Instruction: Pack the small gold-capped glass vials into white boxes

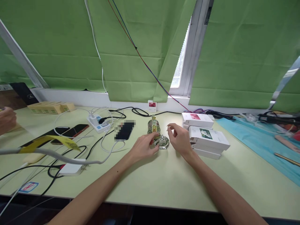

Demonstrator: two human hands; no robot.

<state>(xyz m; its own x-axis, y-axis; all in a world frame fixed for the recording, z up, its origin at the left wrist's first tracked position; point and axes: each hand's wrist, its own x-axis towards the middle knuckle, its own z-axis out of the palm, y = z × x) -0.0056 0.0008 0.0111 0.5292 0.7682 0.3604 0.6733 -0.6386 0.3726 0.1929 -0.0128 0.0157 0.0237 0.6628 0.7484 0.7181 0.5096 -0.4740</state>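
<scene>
A shiny, clear-and-silver rounded ornament [163, 142] stands on the table between my hands. Bent around its left side is my left hand [145, 146], with thumb and fingertips against it. Just behind stand a gold-coloured upright piece [154, 125] and a dark patterned roundish object [150, 125]; the left fingers partly cover their lower parts. To the right, my right hand [180, 139] is raised with fingers curled in and thumb near the index finger. A tiny pale bit shows at its fingertips, too small to name.
White boxes with flower pictures [208, 137] are stacked right of my right hand, beside a blue plastic sheet [253, 140]. Left are a phone [125, 130], a power strip [99, 123], a white adapter [72, 167] and tangled cables. Another person's hand [7, 120] shows far left.
</scene>
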